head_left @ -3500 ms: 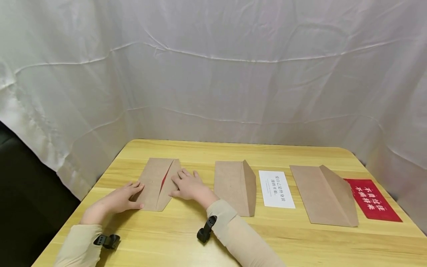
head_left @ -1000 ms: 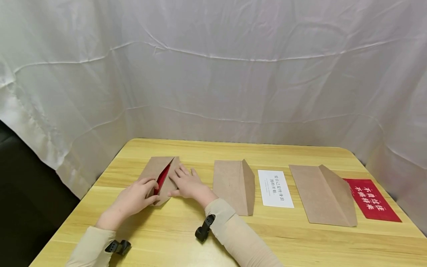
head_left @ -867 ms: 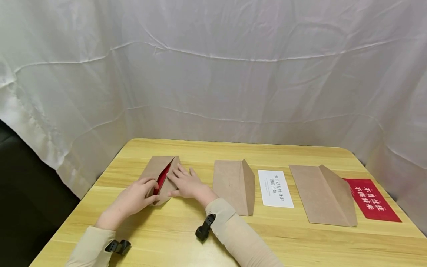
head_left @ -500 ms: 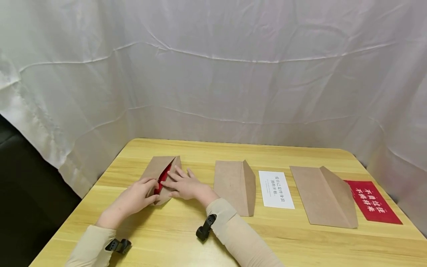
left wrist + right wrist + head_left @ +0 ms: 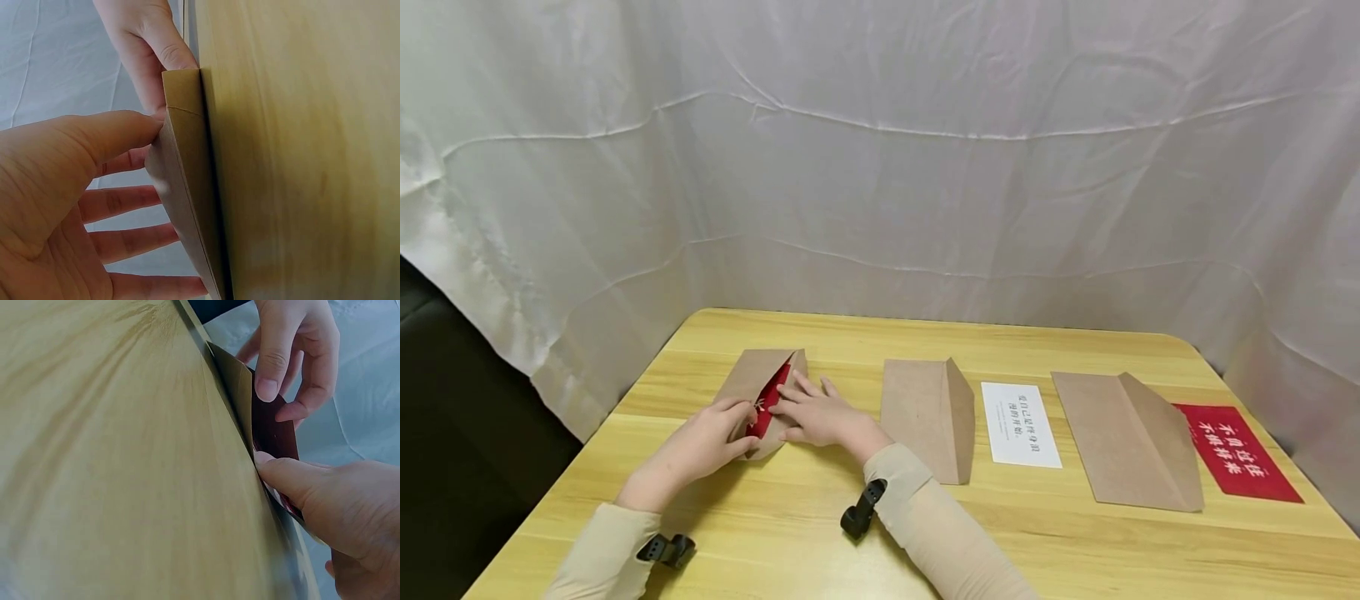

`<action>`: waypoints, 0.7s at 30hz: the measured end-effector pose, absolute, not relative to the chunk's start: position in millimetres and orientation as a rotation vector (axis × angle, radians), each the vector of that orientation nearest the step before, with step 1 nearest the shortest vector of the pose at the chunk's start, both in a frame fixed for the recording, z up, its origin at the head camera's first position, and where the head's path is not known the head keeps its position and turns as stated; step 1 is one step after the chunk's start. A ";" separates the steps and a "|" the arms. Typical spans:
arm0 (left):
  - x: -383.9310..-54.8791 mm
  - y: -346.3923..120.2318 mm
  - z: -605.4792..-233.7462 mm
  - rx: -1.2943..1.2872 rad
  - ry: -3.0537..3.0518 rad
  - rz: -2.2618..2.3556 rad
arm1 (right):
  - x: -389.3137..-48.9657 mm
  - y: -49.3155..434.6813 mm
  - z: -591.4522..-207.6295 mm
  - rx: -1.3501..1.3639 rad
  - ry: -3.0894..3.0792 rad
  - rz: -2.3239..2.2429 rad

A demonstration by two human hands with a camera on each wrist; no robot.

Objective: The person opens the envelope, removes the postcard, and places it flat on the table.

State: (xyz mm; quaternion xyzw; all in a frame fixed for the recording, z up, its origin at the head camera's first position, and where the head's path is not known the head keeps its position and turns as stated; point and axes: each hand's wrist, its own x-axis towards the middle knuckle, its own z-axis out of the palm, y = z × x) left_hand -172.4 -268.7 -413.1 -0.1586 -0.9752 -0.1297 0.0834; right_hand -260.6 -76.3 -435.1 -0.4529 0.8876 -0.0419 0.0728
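Observation:
A brown paper envelope (image 5: 751, 371) lies at the table's left, its mouth gaping. Inside shows a red card (image 5: 772, 392) with pale writing. My left hand (image 5: 696, 442) grips the envelope's near-left part, thumb at the near edge and fingertips at the mouth. In the left wrist view that thumb meets the bent envelope edge (image 5: 184, 156), fingers spread over the other side. From the right, my right hand (image 5: 827, 421) reaches over the flap, fingers fairly straight, fingertips on the red card. The right wrist view has its thumb (image 5: 281, 472) along the envelope's edge.
To the right on the wooden table (image 5: 790, 525) lie a second brown envelope (image 5: 913, 417), a white printed card (image 5: 1021, 425), a third envelope (image 5: 1112, 437) with its flap unfolded and a red printed card (image 5: 1240, 450) partly under it. A pale curtain (image 5: 925, 192) hangs behind.
My left hand has moved right onto the envelope's mouth, which gapes wider. My right fingertips have slid from the flap onto the red card, and more of that card and its writing shows.

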 end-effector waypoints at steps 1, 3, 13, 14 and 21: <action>-172.7 -268.9 -413.3 -0.473 -2.912 -0.387 | -260.9 -76.5 -435.1 -1.366 2.670 -0.132; -173.1 -269.1 -413.3 -0.478 -2.916 -0.388 | -261.2 -77.1 -435.1 -1.376 2.673 -0.142; -172.1 -267.4 -413.7 -0.501 -2.924 -0.353 | -260.8 -76.7 -435.1 -1.353 2.652 -0.184; -172.0 -267.2 -413.5 -0.498 -2.928 -0.356 | -260.9 -76.6 -435.3 -1.350 2.656 -0.185; -171.2 -265.5 -412.4 -0.499 -2.947 -0.387 | -262.1 -77.0 -436.7 -1.313 2.676 -0.168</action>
